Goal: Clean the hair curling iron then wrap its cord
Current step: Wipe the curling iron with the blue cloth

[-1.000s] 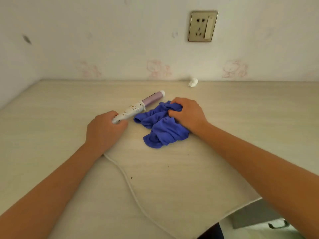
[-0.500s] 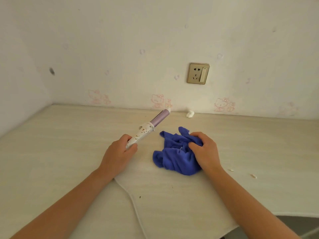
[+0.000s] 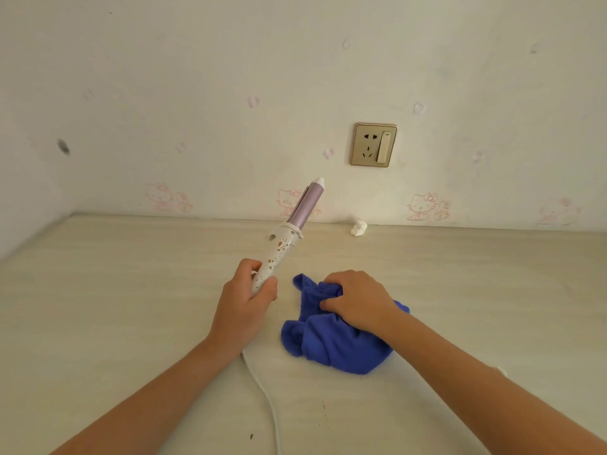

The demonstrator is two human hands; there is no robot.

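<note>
our left hand (image 3: pixel 244 298) grips the curling iron (image 3: pixel 285 238) tilted off the counter (image 3: pixel 131 290); right hand (image 3: pixel 356 298) clutches blue cloth (image 3: pixel 331 348); hands apart.

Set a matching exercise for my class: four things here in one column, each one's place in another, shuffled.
1 speckled white curling iron with lilac barrel
2 crumpled blue cloth
3 white cord
4 crumpled white paper wad

A by the wall
B held up in the left hand
C trailing over the pale wooden table
D gripped under the right hand

Pairs: 1-B, 2-D, 3-C, 4-A.
</note>
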